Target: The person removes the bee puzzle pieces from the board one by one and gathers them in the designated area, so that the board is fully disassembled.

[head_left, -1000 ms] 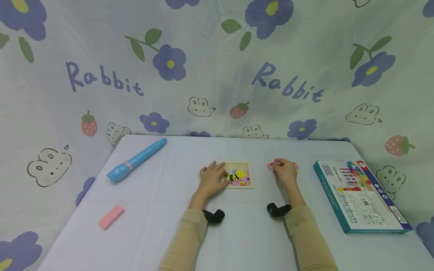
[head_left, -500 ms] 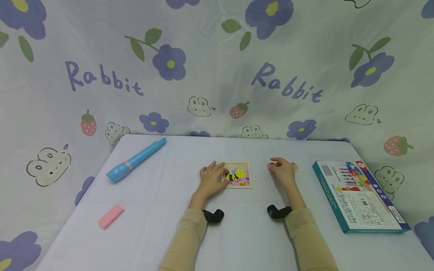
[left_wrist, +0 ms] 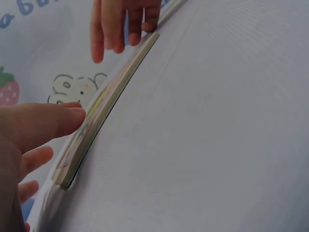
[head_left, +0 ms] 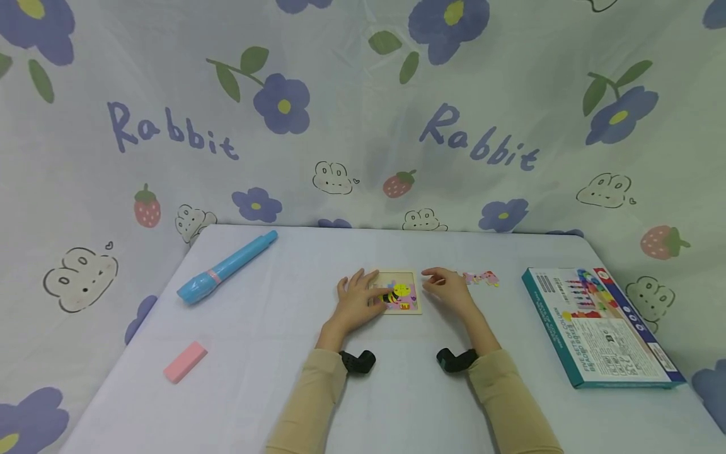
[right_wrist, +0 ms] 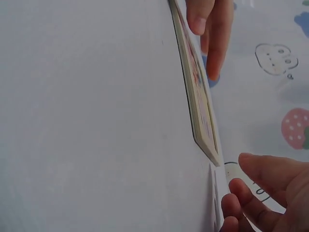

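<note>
Right hand [head_left: 450,294] moving from loose pieces [head_left: 481,278] to puzzle [head_left: 408,293]

Since the frame half a second ago, the right hand has been shifting leftward, uncovering the loose pieces. It is now hovering just beside the puzzle's right edge; its thumb and forefinger are standing apart, with nothing visible between them. The left hand [head_left: 355,307] is lying at the puzzle's left side, fingers spreading; one finger is now reaching straight over the bee picture. Whether that fingertip is touching the surface, the views are not settling. The hands are staying apart from each other, with the puzzle lying flat between them; its upper strip is showing plain wood.

The loose pieces are lying in a short row, just right of the right hand. Tan sleeves [head_left: 309,397] are covering both forearms, and black devices [head_left: 358,362] are sitting at the wrists.

Farther right, a box [head_left: 601,328] is resting flat on the white table [head_left: 255,353]. Well to the left, a blue tube [head_left: 235,261] is lying diagonally, with a pink block [head_left: 185,362] sitting nearer the person. Behind, a printed cloth [head_left: 351,94] is hanging.
</note>
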`<act>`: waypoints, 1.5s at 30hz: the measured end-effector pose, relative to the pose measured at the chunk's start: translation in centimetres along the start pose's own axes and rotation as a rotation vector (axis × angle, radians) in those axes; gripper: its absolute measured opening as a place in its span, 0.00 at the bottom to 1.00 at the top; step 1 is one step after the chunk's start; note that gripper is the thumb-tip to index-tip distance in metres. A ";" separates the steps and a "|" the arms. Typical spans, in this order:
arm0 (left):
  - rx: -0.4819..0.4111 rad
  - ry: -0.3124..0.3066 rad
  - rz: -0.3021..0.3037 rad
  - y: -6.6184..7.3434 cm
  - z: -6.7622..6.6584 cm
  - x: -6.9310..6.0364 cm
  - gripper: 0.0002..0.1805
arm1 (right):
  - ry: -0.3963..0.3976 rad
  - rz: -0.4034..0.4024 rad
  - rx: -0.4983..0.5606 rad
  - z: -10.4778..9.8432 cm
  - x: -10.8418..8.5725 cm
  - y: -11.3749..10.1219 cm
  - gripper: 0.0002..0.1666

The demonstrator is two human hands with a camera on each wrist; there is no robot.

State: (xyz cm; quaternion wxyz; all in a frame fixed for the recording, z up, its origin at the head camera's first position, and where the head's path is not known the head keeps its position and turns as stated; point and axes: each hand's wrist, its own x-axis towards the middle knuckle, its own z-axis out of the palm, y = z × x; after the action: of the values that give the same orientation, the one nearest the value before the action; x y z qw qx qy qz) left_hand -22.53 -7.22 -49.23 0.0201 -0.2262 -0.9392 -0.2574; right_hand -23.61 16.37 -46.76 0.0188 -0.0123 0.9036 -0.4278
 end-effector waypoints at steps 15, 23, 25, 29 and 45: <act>0.030 -0.020 0.025 0.4 -0.2 -0.2 0.18 | -0.116 -0.043 -0.140 1.6 -0.2 -0.7 0.22; 0.030 -0.024 0.004 0.2 0.0 -0.1 0.17 | -0.121 -0.016 -0.167 1.8 -0.1 -0.9 0.18; 0.026 -0.014 0.001 0.1 0.2 0.0 0.17 | -0.114 -0.022 -0.154 1.9 0.0 -0.9 0.18; 0.025 -0.018 -0.010 0.1 0.2 0.0 0.17 | -0.098 -0.076 -0.115 2.0 0.1 -1.0 0.17; 0.012 -0.024 -0.010 0.2 0.0 -0.1 0.17 | -0.086 -0.050 0.064 1.3 0.1 -0.7 0.12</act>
State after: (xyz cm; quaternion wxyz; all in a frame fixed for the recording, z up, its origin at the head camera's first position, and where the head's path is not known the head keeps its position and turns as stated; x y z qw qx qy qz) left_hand -22.36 -7.11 -49.18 0.0089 -0.2243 -0.9421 -0.2492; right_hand -23.68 14.87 -47.06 0.0472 -0.0524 0.8873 -0.4558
